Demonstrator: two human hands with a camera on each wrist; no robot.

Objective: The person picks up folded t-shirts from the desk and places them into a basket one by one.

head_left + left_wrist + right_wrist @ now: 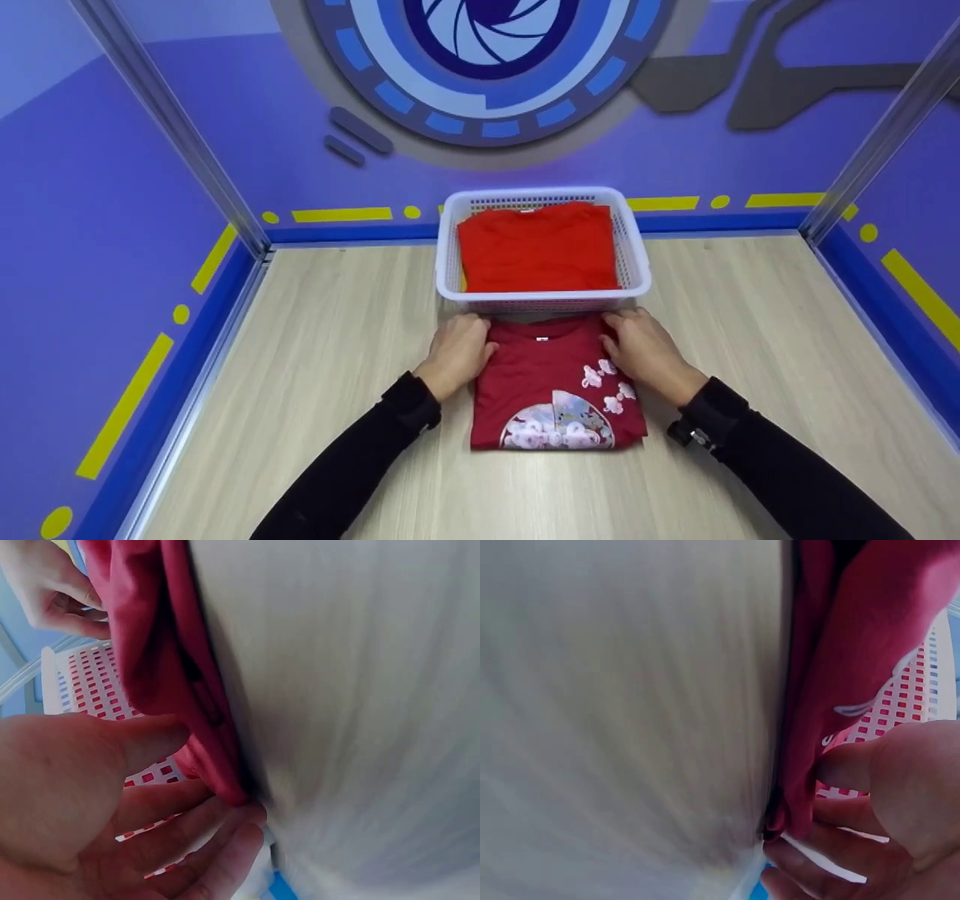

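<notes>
A dark red T-shirt (536, 375), folded into a near square, lies on the table with its neckline away from me. A pale round print and small pink flowers show on its front. My left hand (459, 351) pinches the far left corner, the thumb (154, 739) on top and the fingers at the edge. At the far right corner my right hand (649, 349) pinches the cloth in the same way. In the right wrist view, the folded layers (810, 712) stand at the table surface. Some fingertips are hidden by cloth.
Just beyond the shirt, a white perforated basket (639, 262) stands near the back wall. Folded bright red clothing (536, 251) lies inside it, with a bit of yellow at its left edge. Blue-purple panels (187, 150) enclose the wooden table (337, 322).
</notes>
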